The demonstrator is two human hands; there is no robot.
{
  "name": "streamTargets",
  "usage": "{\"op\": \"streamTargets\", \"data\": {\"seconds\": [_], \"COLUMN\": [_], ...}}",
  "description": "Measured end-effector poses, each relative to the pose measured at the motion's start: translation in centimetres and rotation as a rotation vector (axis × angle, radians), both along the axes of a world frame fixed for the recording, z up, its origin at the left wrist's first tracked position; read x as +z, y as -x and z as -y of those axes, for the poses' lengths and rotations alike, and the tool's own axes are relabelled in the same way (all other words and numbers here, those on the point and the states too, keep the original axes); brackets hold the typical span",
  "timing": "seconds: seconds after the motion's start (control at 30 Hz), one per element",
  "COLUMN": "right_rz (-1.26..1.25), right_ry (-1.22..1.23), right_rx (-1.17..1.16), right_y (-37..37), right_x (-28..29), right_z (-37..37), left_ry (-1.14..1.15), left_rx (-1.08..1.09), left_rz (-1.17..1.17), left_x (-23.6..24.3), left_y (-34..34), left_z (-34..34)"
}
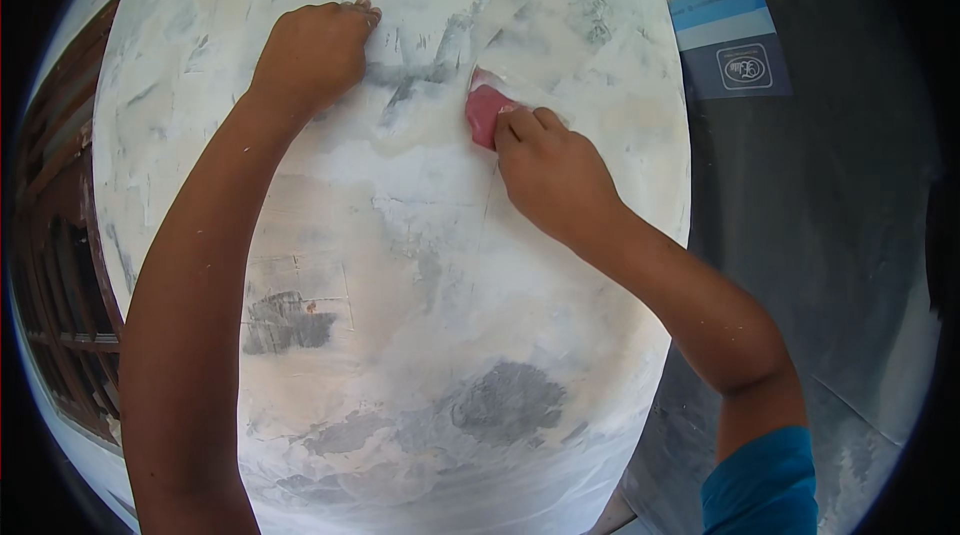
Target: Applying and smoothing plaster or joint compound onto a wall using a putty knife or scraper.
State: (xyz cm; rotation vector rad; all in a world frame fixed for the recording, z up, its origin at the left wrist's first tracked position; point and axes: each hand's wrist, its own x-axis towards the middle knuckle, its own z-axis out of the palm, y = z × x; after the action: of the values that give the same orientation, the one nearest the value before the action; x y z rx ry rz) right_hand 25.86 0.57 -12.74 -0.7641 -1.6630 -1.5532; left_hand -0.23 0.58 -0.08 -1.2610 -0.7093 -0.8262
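Wall section, as seen in the head view, occupies the middle of the field and carries an uneven coat of white and beige filler. Dark grey areas show through the coat: one patch low and right of centre, a smaller patch to its left, and irregular streaks between and above the two hands.

Right hand: positioned right of centre in the upper half. Its grip is narrow, the fingers closed on a pink handheld spreader. The spreader is located at the upper middle of the wall, its body projecting up and left of the fingers, against the coated surface. The right forearm slopes in from the lower right; a teal sleeve covers its lower end.

Left hand: positioned at the upper left, higher than the right hand and well apart from the spreader. The fingers are curled beside the wall; whether the grip encloses anything cannot be told. The left forearm rises from the lower edge.

Surroundings: a brown window grille borders the wall at left; at right stands a dark grey panel bearing a blue-and-white sheet near its top.
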Motion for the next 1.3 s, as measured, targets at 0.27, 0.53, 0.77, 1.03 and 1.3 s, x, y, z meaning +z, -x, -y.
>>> {"op": "streamTargets", "data": {"seconds": [0.27,0.53,0.77,1.03,1.3], "right_rz": [-0.167,-0.319,0.151,-0.237,-0.112], "right_ry": [-0.062,-0.048,0.311,0.735,0.607], "right_rx": [0.227,-0.016,0.048,0.522,0.218], "right_y": [-1.2,-2.9,4.1,-2.7,-2.3], "right_x": [4.3,14.3,-2.0,14.0,20.7], "right_z": [5.6,-0.9,6.3,3.8,0.3], "left_ry": [-0.033,0.121,-0.015,0.094,0.139], "left_rx": [-0.012,0.113,-0.023,0.040,0.084], "left_rz": [-0.019,0.108,-0.056,0.039,0.053], "left_x": [-0.2,-0.2,0.5,0.1,0.5], "left_y": [0.5,-2.2,-0.2,-1.4,-0.5], "left_z": [0.0,1.7,-0.5,1.3,2.0]}}
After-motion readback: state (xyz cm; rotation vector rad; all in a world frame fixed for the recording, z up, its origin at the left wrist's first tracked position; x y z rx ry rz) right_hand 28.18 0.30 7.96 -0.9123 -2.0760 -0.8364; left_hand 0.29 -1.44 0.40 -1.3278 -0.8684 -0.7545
